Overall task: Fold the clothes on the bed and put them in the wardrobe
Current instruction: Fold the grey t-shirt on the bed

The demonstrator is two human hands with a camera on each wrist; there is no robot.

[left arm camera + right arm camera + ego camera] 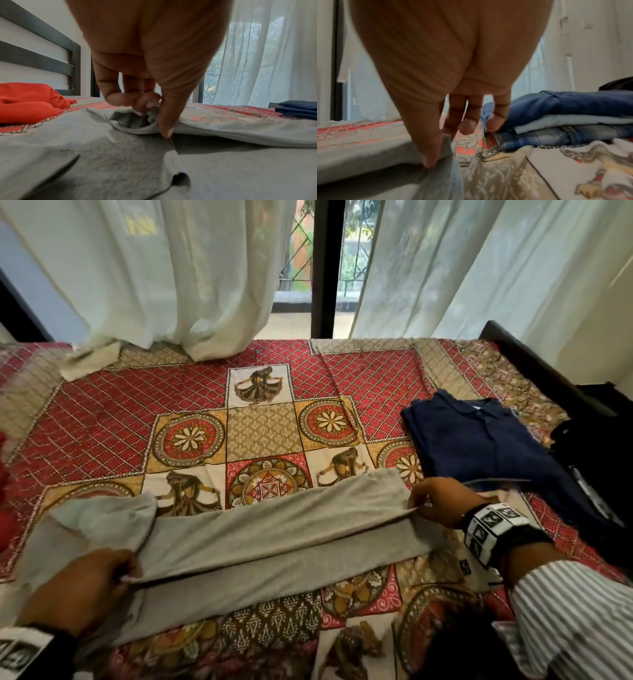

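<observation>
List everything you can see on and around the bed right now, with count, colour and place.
grey garment: one, grey, near edge of the bed, being folded lengthwise
folded stack: one pile, navy shirt on top, pale blue and blue check below, right side
orange garment: one, orange-red, unfolded, left by the headboard
black item: one, black, far right edge, unclear what
bedsheet: one, red and beige patchwork
curtains: white, sheer, at the window
left hand: pinches the grey fold's left end
right hand: pinches its right end
</observation>
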